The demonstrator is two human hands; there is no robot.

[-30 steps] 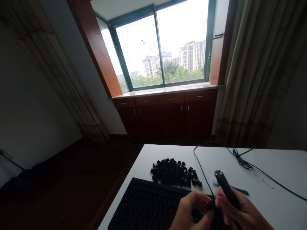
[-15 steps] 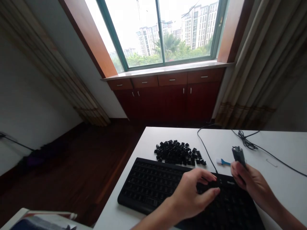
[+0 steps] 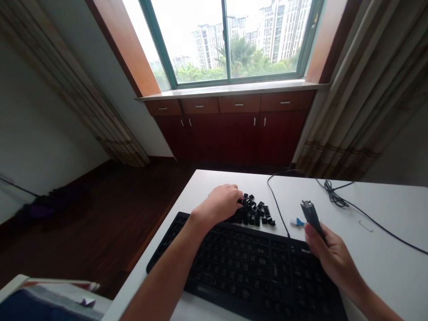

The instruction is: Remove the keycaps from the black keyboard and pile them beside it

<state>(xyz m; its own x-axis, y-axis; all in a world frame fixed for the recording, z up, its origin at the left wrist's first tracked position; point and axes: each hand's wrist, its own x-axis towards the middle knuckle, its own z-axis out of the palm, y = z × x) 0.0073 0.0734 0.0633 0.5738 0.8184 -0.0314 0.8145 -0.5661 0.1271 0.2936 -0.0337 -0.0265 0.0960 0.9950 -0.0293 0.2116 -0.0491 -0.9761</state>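
Observation:
My left hand [image 3: 224, 200] reaches over a pile of loose black keycaps [image 3: 254, 211] behind the keyboard. Its fingers are curled, and a keycap seems to sit between thumb and forefinger; the other fingertips are hidden. The hand covers the left part of the pile. My right hand [image 3: 326, 249] is closed around a dark grey handheld tool [image 3: 312, 216], held upright with small metal prongs at its top end. That hand is over the upper right corner of the black keyboard [image 3: 234, 263], which lies tilted across the table under my left forearm.
A small blue-and-white brush [image 3: 297, 221] lies just left of my right hand. The keyboard's cable [image 3: 276, 196] runs to the far edge of the white table [image 3: 388, 205]. A bundled black cable [image 3: 334, 196] and a thin bent wire [image 3: 365, 226] lie at the right.
My left hand has moved from above the keyboard, forward and left, to the keycap pile. My right hand still holds the grey tool. The view has shifted slightly.

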